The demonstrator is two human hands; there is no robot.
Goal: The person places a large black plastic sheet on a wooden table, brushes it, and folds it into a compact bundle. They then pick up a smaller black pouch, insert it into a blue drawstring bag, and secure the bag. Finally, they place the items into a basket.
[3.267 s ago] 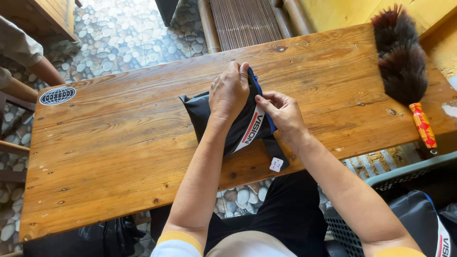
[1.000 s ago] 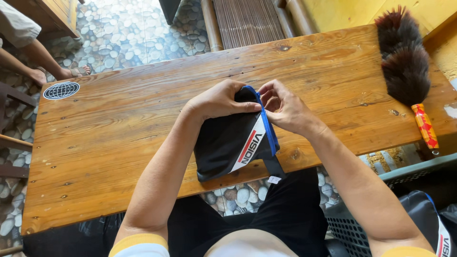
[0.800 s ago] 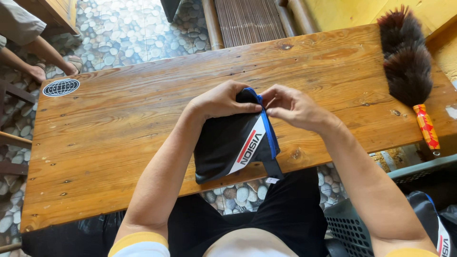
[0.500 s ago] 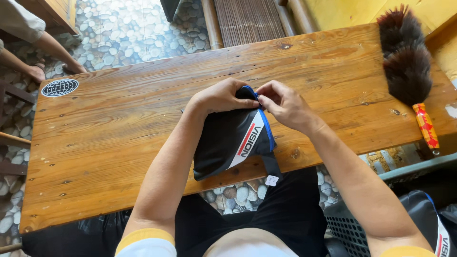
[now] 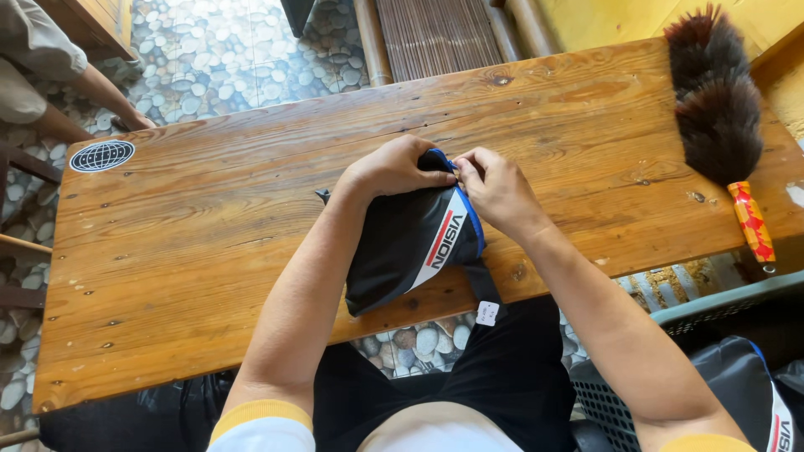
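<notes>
Sunlit wooden table (image 5: 193, 251), pebble floor (image 5: 226, 59)

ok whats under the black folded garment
The black folded garment lies on the wooden table, its near end hanging over the edge above the pebble floor. Both the left hand and right hand pinch its far end. Anything beneath it is covered.

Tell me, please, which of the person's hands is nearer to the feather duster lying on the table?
The right hand, which grips the dark folded garment mid-table, with the feather duster off to its right. The left hand sits on the garment's far side, farther away.
</notes>
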